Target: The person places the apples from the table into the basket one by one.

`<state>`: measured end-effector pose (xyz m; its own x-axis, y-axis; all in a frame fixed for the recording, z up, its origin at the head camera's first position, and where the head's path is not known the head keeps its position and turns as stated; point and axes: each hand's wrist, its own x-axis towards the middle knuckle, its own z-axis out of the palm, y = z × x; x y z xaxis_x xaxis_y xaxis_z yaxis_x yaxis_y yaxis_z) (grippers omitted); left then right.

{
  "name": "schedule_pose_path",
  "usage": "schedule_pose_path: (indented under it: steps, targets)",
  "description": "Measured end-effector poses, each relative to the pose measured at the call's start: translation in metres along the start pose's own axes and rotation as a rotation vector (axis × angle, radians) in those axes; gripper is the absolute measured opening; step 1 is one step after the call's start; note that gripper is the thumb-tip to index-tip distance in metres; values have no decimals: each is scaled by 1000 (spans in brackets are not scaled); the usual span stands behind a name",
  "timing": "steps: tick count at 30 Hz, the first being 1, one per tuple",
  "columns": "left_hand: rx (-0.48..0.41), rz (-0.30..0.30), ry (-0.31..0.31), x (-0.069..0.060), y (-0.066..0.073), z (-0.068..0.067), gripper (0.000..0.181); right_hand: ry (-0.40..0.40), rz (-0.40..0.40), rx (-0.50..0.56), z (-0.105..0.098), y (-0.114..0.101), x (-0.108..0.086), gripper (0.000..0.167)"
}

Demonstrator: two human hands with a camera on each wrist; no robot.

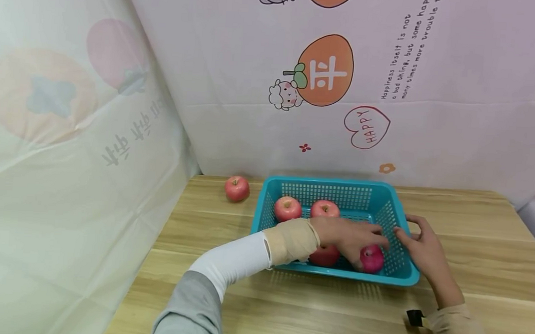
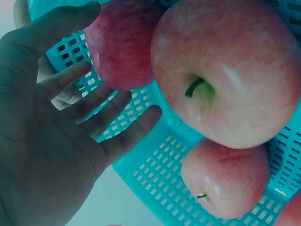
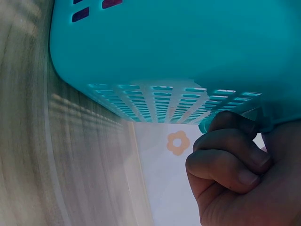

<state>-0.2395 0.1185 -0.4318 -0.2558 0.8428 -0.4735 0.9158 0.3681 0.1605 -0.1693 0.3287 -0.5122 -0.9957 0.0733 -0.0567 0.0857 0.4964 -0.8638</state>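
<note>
A turquoise plastic basket (image 1: pixel 341 182) with perforated walls stands on the table, with apples inside. My left hand (image 1: pixel 357 239) reaches over it beside a deep red apple (image 1: pixel 373 260) in the front right corner. In the left wrist view, that hand (image 2: pixel 56 117) has its fingers spread near the deep red apple (image 2: pixel 124 47), not wrapped round it. My right hand (image 1: pixel 425 248) grips the basket's right rim; in the right wrist view its fingers (image 3: pixel 225 165) are curled at the outer wall. Paler apples (image 1: pixel 288 209) lie at the basket's back, and another (image 1: pixel 324 255) is partly hidden under my left wrist.
One more apple (image 1: pixel 237 188) sits on the wooden table (image 1: pixel 207 235) left of the basket. A printed white cloth (image 1: pixel 233 128) hangs behind the table and another (image 1: pixel 61 183) on the left. A small black object (image 1: pixel 415 317) shows by my right wrist.
</note>
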Motion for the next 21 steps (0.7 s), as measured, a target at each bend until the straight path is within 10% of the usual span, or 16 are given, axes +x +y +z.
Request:
schedule_pose_path:
  steps: [21]
  targets:
    - [-36, -31, 70, -23, -20, -7, 73, 5, 7, -5, 0, -1, 0, 75]
